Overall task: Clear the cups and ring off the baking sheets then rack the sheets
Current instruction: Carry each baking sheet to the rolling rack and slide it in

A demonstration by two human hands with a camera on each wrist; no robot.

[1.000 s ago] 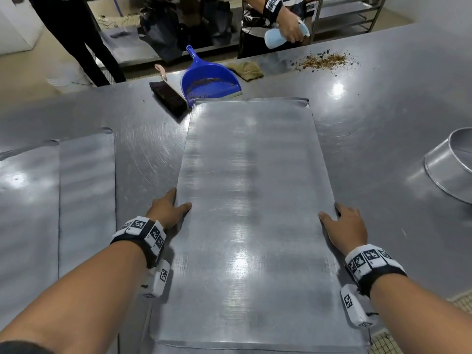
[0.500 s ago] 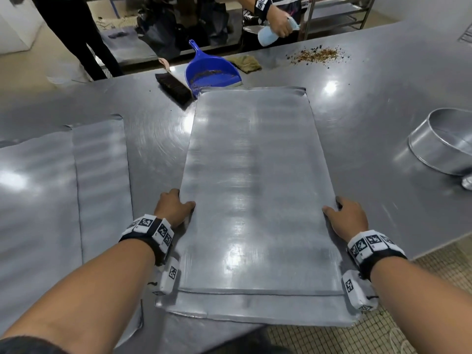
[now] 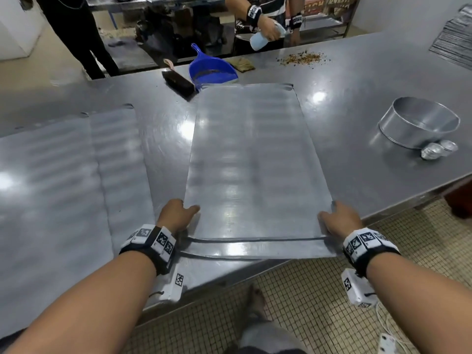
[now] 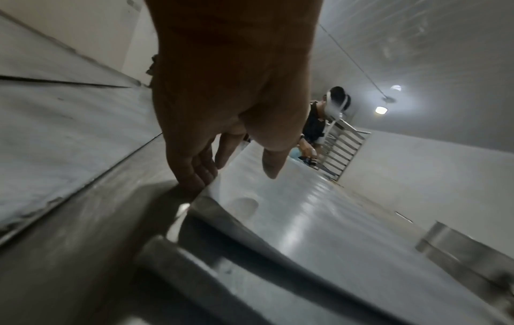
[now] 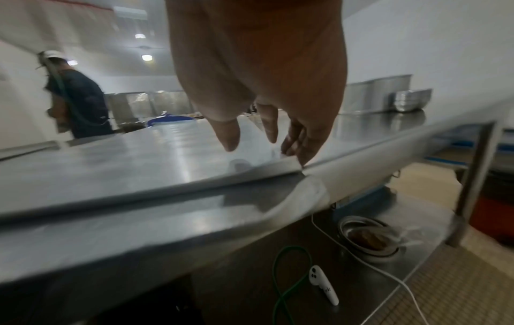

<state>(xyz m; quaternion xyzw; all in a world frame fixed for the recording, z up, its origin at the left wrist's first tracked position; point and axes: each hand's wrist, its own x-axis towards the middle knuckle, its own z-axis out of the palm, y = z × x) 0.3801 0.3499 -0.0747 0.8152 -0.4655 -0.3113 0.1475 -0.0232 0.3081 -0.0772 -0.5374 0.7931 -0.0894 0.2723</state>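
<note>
A stack of flat metal baking sheets (image 3: 250, 162) lies lengthwise in the middle of the steel table (image 3: 357, 103), its near end overhanging the table's front edge. The top sheet sits a little further back than the one under it (image 3: 255, 250). My left hand (image 3: 184, 212) presses straight fingers (image 4: 194, 169) against the stack's left edge, thumb over the top sheet (image 4: 306, 220). My right hand (image 3: 332, 214) does the same on the right edge, fingers (image 5: 303, 151) at the rim of the top sheet (image 5: 125, 165). The metal ring (image 3: 419, 123) and two foil cups (image 3: 434, 150) stand on the table to the right.
More sheets (image 3: 63, 175) lie flat on the left. Behind the stack are a blue dustpan (image 3: 212, 71), a brush (image 3: 177, 81), a cloth and scattered crumbs (image 3: 302, 58). Across the table a person holds a spray bottle (image 3: 263, 38). A pile of sheets (image 3: 457, 39) sits far right.
Both hands have slid the stack toward me, so its near end now hangs past the table edge. The lower sheet shows beyond the top one. The ring and cups came into view.
</note>
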